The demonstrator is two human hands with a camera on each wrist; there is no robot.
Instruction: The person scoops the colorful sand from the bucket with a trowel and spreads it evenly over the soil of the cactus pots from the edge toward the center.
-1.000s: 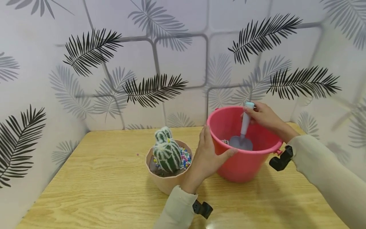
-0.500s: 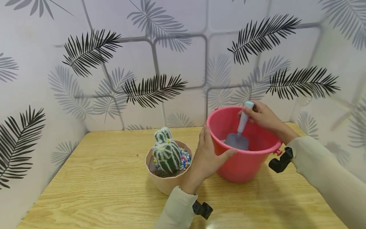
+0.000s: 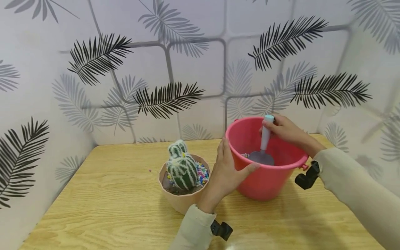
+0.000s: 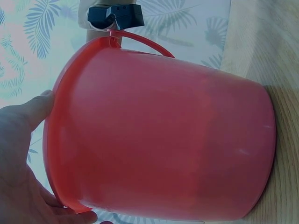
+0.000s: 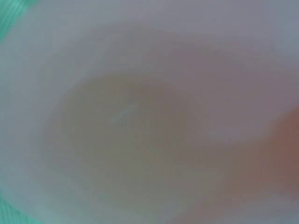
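Note:
A pink-red plastic bucket (image 3: pixel 262 185) stands on the table in the head view. My left hand (image 3: pixel 223 177) holds its near-left rim, thumb along the front and fingers toward the back; the left wrist view shows the thumb and fingertips right at the rim. My right hand (image 3: pixel 285 130) reaches over the bucket and grips the pale handle of a garden trowel (image 3: pixel 261 158). The trowel's grey blade is down inside the bucket, beside some small multicoloured pebbles (image 3: pixel 245 155). The lower part of the bucket's inside is hidden. The right wrist view is too blurred for detail.
Left of the bucket, close by the left forearm, a beige pot (image 3: pixel 179 203) holds a striped, fuzzy cactus (image 3: pixel 182 170) with coloured pebbles and brown soil. The wooden table (image 3: pixel 103 194) meets a leaf-patterned wall (image 3: pixel 200 69). A tiny pink bit (image 3: pixel 150 170) lies on the table.
The trowel's blade swung left in the bucket, then back right and slightly lower, as its handle tilted and straightened with my right hand. My left hand stays at the rim.

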